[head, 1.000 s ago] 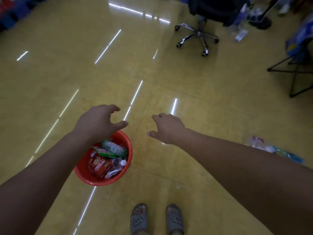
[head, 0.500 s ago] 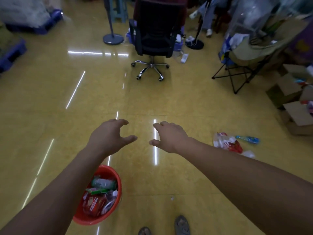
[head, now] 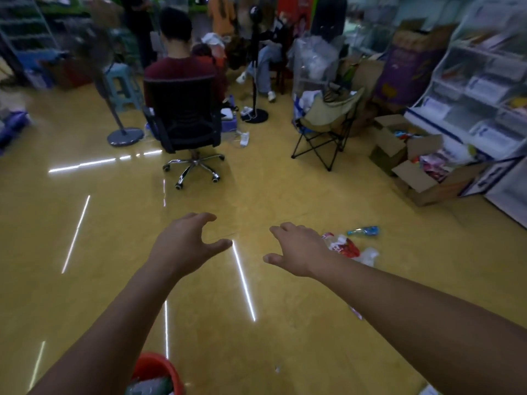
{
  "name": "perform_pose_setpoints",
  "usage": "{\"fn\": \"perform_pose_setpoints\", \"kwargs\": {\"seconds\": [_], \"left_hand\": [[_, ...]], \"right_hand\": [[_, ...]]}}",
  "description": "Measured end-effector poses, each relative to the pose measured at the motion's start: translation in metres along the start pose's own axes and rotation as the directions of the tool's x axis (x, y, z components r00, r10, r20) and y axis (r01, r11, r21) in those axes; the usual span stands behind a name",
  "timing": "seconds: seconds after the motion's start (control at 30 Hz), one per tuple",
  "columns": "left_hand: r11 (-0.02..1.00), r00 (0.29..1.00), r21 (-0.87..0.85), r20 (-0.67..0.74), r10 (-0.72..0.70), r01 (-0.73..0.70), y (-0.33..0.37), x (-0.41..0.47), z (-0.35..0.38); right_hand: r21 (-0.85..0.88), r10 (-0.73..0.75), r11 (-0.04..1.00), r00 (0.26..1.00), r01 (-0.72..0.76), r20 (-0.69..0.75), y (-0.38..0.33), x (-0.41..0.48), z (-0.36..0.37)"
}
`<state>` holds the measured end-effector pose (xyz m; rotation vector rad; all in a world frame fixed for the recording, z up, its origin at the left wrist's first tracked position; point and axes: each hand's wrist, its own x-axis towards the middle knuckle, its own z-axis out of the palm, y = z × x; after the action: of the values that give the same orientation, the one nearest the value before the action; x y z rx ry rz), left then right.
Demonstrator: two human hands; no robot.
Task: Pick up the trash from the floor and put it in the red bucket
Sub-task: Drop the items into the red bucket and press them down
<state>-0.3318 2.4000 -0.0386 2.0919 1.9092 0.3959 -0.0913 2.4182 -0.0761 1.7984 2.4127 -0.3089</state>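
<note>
Trash first: a red-and-white wrapper (head: 346,248) lay on the glossy yellow floor (head: 285,337), just right of my right hand (head: 299,252). Crumpled clear plastic (head: 370,255) sat against its right side, and a small blue bottle (head: 363,230) lay on its side a little farther out. The red bucket (head: 159,366) was way back at the near edge, left of centre, half hidden by my left forearm. There was stuff inside it, too blurred to name. Both arms were stretched forward over bare floor, well apart from the bucket. My left hand (head: 182,246) was empty, fingers loosely curled and thumb held wide. The right was empty too, palm down, fingers spread, not touching the wrapper. Beyond the hands, far and centre, a black office chair (head: 185,121) stood on its star base with a person in a dark red top (head: 182,69) seated in it, back to me. A standing fan (head: 122,135) stood to its left, with a blue stool (head: 122,84) behind that. To the right was a folding camp chair (head: 328,121), then open cardboard boxes (head: 422,178) near the white shelving (head: 484,81) on the far right.
</note>
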Motion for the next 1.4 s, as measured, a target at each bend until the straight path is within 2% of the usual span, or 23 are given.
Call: {"fn": "perform_pose_setpoints", "kwargs": {"seconds": [0.3, 0.6, 0.83, 1.23, 1.4], "left_hand": [[0.983, 0.982, 0.007, 0.038, 0.184, -0.184, 0.141, 0.004, 0.022], [0.929, 0.926, 0.030, 0.097, 0.365, -0.369, 0.280, -0.030, 0.072], [0.860, 0.854, 0.051, 0.164, 0.494, -0.508, 0.382, -0.070, 0.121], [0.776, 0.744, -0.078, 0.238, 0.624, -0.626, 0.509, -0.127, 0.197], [0.706, 0.659, -0.056, 0.313, 0.684, -0.706, 0.549, -0.145, 0.228]], "right_hand": [[0.101, 0.211, 0.973, 0.977, -0.207, -0.034, 0.124, -0.103, -0.022], [0.137, 0.414, 0.905, 0.908, -0.403, -0.067, 0.242, -0.248, -0.011], [0.168, 0.560, 0.820, 0.828, -0.546, -0.042, 0.315, -0.365, 0.013], [0.242, 0.736, 0.656, 0.677, -0.715, 0.005, 0.400, -0.523, 0.053], [0.267, 0.777, 0.595, 0.627, -0.758, 0.048, 0.421, -0.562, 0.069]]}}
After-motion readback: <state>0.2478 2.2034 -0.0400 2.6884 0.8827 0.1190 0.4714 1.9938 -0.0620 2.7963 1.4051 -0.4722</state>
